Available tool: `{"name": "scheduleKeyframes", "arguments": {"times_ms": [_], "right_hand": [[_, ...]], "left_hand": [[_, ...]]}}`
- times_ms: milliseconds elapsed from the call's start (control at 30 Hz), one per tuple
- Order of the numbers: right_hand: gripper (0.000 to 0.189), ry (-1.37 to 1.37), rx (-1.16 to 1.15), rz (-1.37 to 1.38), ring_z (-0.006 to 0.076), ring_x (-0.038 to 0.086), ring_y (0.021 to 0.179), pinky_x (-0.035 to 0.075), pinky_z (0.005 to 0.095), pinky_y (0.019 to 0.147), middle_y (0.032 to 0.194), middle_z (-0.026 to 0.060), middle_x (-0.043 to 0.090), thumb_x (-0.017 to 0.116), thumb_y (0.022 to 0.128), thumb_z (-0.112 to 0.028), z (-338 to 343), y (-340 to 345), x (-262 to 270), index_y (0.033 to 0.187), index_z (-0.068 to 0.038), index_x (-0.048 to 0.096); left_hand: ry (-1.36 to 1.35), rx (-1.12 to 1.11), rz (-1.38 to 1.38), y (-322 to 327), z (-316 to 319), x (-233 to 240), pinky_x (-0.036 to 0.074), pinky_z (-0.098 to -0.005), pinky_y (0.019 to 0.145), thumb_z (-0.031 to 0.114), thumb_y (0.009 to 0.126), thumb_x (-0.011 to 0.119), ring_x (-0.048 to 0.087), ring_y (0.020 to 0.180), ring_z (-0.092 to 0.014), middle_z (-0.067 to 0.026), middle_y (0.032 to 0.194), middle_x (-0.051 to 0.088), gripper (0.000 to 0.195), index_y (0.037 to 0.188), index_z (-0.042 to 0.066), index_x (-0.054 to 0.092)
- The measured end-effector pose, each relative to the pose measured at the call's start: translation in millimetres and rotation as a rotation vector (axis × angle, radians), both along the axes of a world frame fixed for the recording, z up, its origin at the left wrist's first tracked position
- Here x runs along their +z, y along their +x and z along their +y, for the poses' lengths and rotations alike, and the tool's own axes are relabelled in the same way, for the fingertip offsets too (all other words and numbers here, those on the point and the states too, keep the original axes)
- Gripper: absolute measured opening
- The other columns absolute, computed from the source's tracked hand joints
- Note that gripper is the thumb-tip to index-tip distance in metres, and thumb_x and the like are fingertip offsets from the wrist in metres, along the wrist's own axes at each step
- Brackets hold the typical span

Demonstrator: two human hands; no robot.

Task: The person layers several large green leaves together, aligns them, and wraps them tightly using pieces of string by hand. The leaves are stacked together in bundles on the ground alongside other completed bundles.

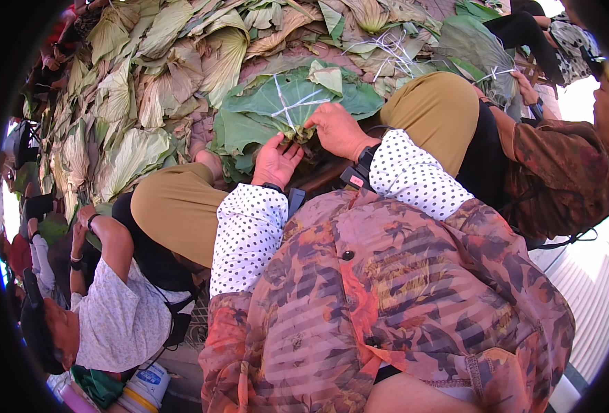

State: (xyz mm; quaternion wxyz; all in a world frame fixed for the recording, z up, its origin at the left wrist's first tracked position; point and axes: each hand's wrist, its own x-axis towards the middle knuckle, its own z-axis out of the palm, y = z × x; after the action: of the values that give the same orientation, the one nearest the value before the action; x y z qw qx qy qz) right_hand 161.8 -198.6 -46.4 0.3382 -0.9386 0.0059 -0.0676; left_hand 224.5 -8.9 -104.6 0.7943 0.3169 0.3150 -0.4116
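A bundle of green lotus leaves (252,111) lies in front of my knees, with a white tie (287,107) crossed over its top. The cut stem ends (300,135) gather at the edge nearest me. My left hand (277,161) is palm up just below these ends, its fingers apart and curled, with its fingertips close to them. My right hand (339,130) bends over the right side of the stem ends, thumb and forefinger together at the tie; whether they pinch its strand or a leaf is hidden.
Dried and wilted lotus leaves (129,149) spread widely beyond the bundle. Loose white ties (394,54) lie on them. A person (567,155) sits close at right, holding a tied leaf bundle (472,49). Another person (113,310) sits at lower left, near a white bucket (147,384).
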Motion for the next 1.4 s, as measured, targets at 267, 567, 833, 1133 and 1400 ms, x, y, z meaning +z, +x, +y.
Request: {"name": "scheduleKeyframes", "arguments": {"times_ms": [267, 567, 833, 1133, 1400], "right_hand": [[0.028, -0.017, 0.111, -0.064, 0.0335, 0.055, 0.102, 0.047, 0.0413, 0.089, 0.102, 0.009, 0.061, 0.058, 0.082, -0.001, 7, 1, 11, 0.102, -0.013, 0.074], [0.029, 0.002, 0.101, -0.139, 0.0335, 0.053, 0.097, 0.046, 0.0421, 0.088, 0.099, 0.0089, 0.059, 0.057, 0.081, 0.002, 3, 0, 15, 0.1, -0.012, 0.073], [0.021, -0.125, 0.011, -0.013, 0.0336, 0.054, 0.097, 0.046, 0.0418, 0.086, 0.097, 0.009, 0.059, 0.058, 0.079, 0.003, 0, -8, 13, 0.089, -0.01, 0.072], [0.02, -0.119, 0.118, -0.032, 0.03, 0.054, 0.1, 0.046, 0.0424, 0.087, 0.099, 0.0045, 0.06, 0.061, 0.082, -0.007, 5, -9, 16, 0.09, -0.017, 0.076], [0.021, -0.091, 0.122, -0.055, 0.0327, 0.054, 0.097, 0.047, 0.042, 0.085, 0.098, 0.008, 0.059, 0.062, 0.08, 0.0, 5, -9, 18, 0.092, -0.013, 0.073]], "left_hand": [[0.009, -0.012, -0.02, -2, 0, 1, 0.044, -0.0478, 0.098, 0.021, 0.097, 0.063, 0.057, 0.11, -0.029, -0.0099, 0.117, 0.06, 0.026, 0.118, 0.008, 0.056], [0.002, -0.022, -0.028, -2, -2, 4, 0.043, -0.0472, 0.1, 0.024, 0.098, 0.064, 0.055, 0.112, -0.027, -0.0081, 0.115, 0.062, 0.026, 0.118, 0.008, 0.059], [0.01, -0.028, -0.033, 0, -2, 6, 0.043, -0.0475, 0.101, 0.023, 0.098, 0.064, 0.055, 0.113, -0.027, -0.0082, 0.119, 0.061, 0.029, 0.121, 0.007, 0.058], [-0.005, -0.019, -0.058, -1, -1, 6, 0.043, -0.0472, 0.099, 0.023, 0.097, 0.065, 0.055, 0.114, -0.027, -0.0085, 0.12, 0.061, 0.03, 0.122, 0.008, 0.057], [-0.014, -0.018, -0.055, 1, -1, 7, 0.046, -0.0454, 0.097, 0.022, 0.096, 0.067, 0.057, 0.111, -0.027, -0.0095, 0.117, 0.062, 0.03, 0.121, 0.007, 0.058]]}}
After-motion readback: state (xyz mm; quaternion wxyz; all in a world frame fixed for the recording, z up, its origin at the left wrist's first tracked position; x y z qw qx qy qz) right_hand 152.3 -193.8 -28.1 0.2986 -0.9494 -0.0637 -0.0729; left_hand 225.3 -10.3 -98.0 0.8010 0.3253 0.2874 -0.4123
